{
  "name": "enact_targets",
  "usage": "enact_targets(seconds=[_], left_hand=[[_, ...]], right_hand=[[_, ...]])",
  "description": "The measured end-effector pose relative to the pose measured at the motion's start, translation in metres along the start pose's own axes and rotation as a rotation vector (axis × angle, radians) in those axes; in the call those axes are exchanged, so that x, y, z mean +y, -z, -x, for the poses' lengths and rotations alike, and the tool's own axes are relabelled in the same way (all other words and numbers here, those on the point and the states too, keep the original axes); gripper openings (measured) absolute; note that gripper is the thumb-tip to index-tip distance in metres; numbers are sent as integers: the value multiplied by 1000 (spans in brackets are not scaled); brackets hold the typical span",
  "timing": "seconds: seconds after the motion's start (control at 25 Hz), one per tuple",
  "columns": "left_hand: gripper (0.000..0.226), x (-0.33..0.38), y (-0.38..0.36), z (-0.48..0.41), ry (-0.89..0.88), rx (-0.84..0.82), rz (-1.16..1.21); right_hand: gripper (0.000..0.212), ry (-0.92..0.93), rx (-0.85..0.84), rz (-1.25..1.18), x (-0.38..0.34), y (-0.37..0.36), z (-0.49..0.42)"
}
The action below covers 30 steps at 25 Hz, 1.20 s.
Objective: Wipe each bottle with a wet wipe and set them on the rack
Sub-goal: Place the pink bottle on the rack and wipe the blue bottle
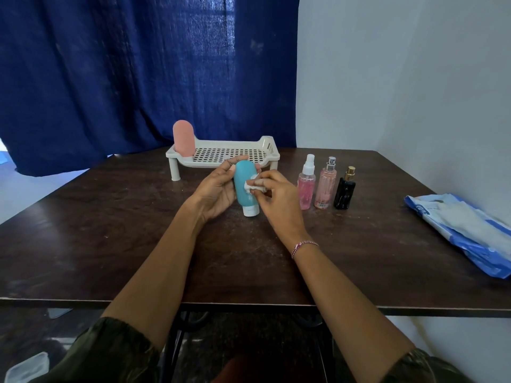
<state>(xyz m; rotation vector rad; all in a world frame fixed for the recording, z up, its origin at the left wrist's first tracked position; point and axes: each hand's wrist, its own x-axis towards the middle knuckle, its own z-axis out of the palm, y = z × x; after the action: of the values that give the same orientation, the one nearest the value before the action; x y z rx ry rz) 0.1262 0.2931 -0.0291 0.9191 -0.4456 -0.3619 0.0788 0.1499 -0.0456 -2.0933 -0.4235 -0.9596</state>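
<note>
Head view, wiping step: my left hand [218, 189] is gripping the teal bottle [243, 186], cap down over the desk [110, 230]. My right hand [276, 200] is pinching the wet wipe [253, 186] against its side. Three spray bottles [326, 186] are standing just right, probably unwiped. Next, I judge, the teal one is going onto the rack [229, 154] beside the pink bottle [183, 138].

In front of the rack [221, 154], the left hand [215, 189] grips a teal bottle [244, 186] while the right hand [276, 194] presses a wet wipe [253, 185] against it.

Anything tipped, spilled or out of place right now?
Nothing stands out: pink bottle upright on the rack, three spray bottles upright on the table, teal bottle held in the left hand, right hand pinching the wipe against it.
</note>
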Motion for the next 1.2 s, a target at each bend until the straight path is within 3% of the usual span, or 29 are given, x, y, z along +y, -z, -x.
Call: enact_targets(seconds=[0.28,0.52,0.72,0.88,1.2], left_hand=[[29,-3,-2,-2,-14,40,-23],[28,-3,0,-4,-19,55,9],[28,-2,0,-5,-52,103,-5],[27,-4,-2,-6,-70,111,-23],[30,-8,-6,-5,-94,145,-75]], right_hand=[[25,-50,-11,61,1,5,-2],[18,74,-55,110,-8,1,3],[23,-47,-102,104,-5,2,1],[24,-130,-48,133,0,4,-2],[21,-31,-100,67,-3,3,2]])
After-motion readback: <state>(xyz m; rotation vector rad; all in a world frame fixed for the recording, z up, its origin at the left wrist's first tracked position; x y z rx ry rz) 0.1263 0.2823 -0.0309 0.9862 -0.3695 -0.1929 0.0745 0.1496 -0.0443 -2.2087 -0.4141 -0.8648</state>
